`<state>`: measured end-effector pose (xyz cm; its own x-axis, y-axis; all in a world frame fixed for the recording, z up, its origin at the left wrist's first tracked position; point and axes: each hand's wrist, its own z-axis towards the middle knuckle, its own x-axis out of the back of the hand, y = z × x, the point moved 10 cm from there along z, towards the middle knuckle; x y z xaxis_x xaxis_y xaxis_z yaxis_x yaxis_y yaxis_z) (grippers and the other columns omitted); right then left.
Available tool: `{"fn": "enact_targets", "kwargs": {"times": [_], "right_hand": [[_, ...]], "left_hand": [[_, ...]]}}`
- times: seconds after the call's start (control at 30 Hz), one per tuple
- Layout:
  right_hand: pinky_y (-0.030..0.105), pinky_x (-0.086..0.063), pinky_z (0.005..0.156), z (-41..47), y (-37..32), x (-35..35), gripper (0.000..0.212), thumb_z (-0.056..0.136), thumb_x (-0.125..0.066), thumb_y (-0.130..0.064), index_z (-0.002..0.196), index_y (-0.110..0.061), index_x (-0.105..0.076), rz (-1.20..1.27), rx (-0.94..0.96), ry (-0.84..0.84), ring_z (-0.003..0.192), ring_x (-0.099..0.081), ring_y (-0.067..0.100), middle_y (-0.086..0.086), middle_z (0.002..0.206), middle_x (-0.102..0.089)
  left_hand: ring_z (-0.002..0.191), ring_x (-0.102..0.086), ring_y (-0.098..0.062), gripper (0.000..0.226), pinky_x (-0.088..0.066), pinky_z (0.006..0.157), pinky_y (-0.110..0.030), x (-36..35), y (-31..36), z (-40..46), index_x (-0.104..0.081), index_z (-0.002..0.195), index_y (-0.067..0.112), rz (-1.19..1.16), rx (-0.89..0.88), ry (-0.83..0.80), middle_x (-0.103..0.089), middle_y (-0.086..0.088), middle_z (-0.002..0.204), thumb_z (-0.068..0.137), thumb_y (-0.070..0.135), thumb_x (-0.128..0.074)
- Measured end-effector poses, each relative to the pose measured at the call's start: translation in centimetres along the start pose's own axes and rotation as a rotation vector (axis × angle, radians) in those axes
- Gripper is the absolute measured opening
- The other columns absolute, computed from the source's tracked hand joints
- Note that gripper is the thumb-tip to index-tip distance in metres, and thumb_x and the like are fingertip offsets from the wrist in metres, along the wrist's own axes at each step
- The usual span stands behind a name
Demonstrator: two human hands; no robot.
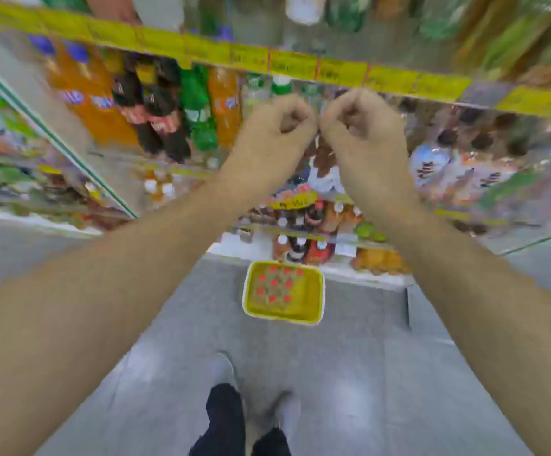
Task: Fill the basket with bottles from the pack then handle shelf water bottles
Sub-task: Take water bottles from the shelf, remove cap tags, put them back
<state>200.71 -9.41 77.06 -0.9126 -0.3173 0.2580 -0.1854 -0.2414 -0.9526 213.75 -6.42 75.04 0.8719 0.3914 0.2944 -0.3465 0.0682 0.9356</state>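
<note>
Both hands are raised in front of the shelf edge (300,65): on the left hand (275,126) and the right hand (363,126) the fingers are curled tight, knuckles almost touching; whether anything is pinched cannot be told. The yellow basket (316,294) is set on the floor (349,373) below, with red-capped bottles (275,283) standing inside.

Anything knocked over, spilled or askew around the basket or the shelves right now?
Nothing stands out. The yellow basket sits flat on the floor, red-capped bottles upright inside. Shelf bottles look upright, though blurred. Both hands are curled near the shelf edge; any grip is unclear.
</note>
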Motion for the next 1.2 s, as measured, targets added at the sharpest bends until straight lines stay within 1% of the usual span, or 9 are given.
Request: {"fn": "enact_targets", "kwargs": {"times": [0.1,0.23,0.4,0.5,0.6,0.67,0.77,1.0,1.2], "right_hand": [[0.017,-0.044,0.045,-4.0,14.4,-3.4,0.008,0.098,-0.056,0.001,0.095,0.006,-0.061,-0.069,-0.171,-0.079,0.046,-0.055,0.001,0.003,0.065,-0.058],[0.043,-0.055,0.054,-8.6,35.7,-7.4,0.015,0.098,-0.060,-0.009,0.083,-0.007,-0.060,-0.121,-0.370,-0.087,0.051,-0.064,0.021,0.007,0.063,-0.063],[0.049,-0.058,0.076,-11.0,58.8,-12.1,0.011,0.085,-0.056,-0.013,0.082,-0.020,-0.064,-0.290,-0.430,-0.147,0.079,-0.071,0.029,-0.002,0.076,-0.069],[0.044,-0.057,0.080,-9.9,69.9,-14.3,0.024,0.079,-0.052,-0.021,0.095,-0.023,-0.069,-0.488,-0.381,-0.230,0.088,-0.069,0.026,-0.002,0.089,-0.071],[0.045,-0.053,0.095,-8.4,78.5,-16.7,0.055,0.076,-0.045,-0.031,0.127,-0.033,-0.064,-0.755,-0.289,-0.393,0.116,-0.061,0.036,0.007,0.123,-0.065],[0.051,-0.050,0.100,-8.5,82.6,-18.3,0.063,0.086,-0.050,-0.032,0.148,-0.044,-0.044,-1.013,-0.268,-0.555,0.130,-0.047,0.042,0.007,0.142,-0.048],[0.053,-0.053,0.090,-8.3,86.6,-19.8,0.061,0.100,-0.054,-0.038,0.151,-0.056,-0.025,-1.151,-0.181,-0.616,0.127,-0.042,0.041,0.004,0.137,-0.040],[0.045,-0.051,0.069,-6.9,87.5,-21.7,0.043,0.099,-0.057,-0.037,0.140,-0.037,-0.043,-1.121,0.214,-0.589,0.102,-0.048,0.027,-0.004,0.110,-0.050],[0.039,-0.043,0.059,-7.8,87.5,-20.5,0.038,0.094,-0.063,-0.015,0.122,-0.029,-0.041,-1.025,0.204,-0.514,0.098,-0.055,0.028,0.000,0.100,-0.064]], "left_hand": [[0.052,-0.055,-0.013,0.018,-0.047,0.051,-0.029,-4.6,-13.5,-4.3,-0.067,0.082,0.009,0.000,0.178,-0.060,-0.063,-0.008,0.065,0.096,0.002,-0.057],[0.060,-0.063,-0.025,0.015,-0.055,0.058,-0.045,-9.9,-31.7,-9.3,-0.069,0.087,0.003,0.008,0.356,-0.074,-0.071,-0.026,0.076,0.095,0.006,-0.057],[0.073,-0.071,-0.022,0.019,-0.060,0.079,-0.050,-15.5,-51.3,-11.9,-0.070,0.077,0.023,0.027,0.426,-0.068,-0.075,-0.006,0.074,0.093,0.022,-0.059],[0.079,-0.073,-0.020,0.017,-0.060,0.083,-0.053,-18.3,-61.3,-12.6,-0.070,0.078,0.031,0.034,0.484,-0.068,-0.077,0.002,0.080,0.091,0.034,-0.060],[0.083,-0.074,-0.024,0.018,-0.060,0.080,-0.047,-20.9,-68.2,-13.0,-0.071,0.081,0.032,0.013,0.502,-0.052,-0.078,0.000,0.084,0.086,0.042,-0.058],[0.080,-0.075,-0.023,0.017,-0.062,0.081,-0.049,-22.6,-72.2,-13.3,-0.073,0.086,0.028,-0.008,0.520,-0.058,-0.078,0.001,0.081,0.086,0.036,-0.058],[0.081,-0.075,-0.027,0.016,-0.063,0.079,-0.054,-24.1,-77.0,-13.8,-0.073,0.089,0.026,-0.003,0.553,-0.041,-0.078,-0.003,0.082,0.087,0.034,-0.059],[0.073,-0.072,-0.023,0.018,-0.055,0.064,-0.035,-25.7,-81.0,-14.1,-0.069,0.084,0.023,0.023,0.556,-0.019,-0.076,-0.006,0.080,0.097,0.013,-0.060],[0.081,-0.075,-0.032,0.020,-0.063,0.068,-0.051,-26.5,-79.4,-14.3,-0.071,0.082,0.025,0.084,0.511,-0.049,-0.077,-0.004,0.081,0.097,0.017,-0.060]]}}
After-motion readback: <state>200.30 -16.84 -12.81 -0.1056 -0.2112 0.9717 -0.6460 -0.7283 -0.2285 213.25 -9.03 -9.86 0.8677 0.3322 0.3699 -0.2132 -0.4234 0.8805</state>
